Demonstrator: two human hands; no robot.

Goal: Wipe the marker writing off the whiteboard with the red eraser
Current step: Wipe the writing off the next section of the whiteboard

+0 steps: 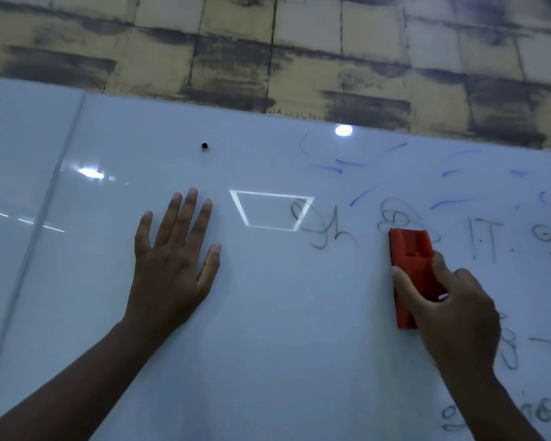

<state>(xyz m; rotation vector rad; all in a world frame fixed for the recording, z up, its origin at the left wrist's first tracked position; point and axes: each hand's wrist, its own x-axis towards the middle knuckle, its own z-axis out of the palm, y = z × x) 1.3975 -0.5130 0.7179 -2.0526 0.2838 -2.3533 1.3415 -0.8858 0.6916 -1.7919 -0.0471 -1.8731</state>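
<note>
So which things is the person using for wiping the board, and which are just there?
For the job:
red eraser, gripped by the right hand
whiteboard
marker writing, grey and blue
left hand, flat on the board with straight fingers

Just there:
small black dot on the board
patchy yellow wall above
light reflections

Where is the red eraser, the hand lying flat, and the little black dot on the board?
red eraser (409, 249), head view, on its upper red back.
left hand (172, 265), head view, on the back of the hand.
black dot (204, 146), head view, on its middle.
</note>
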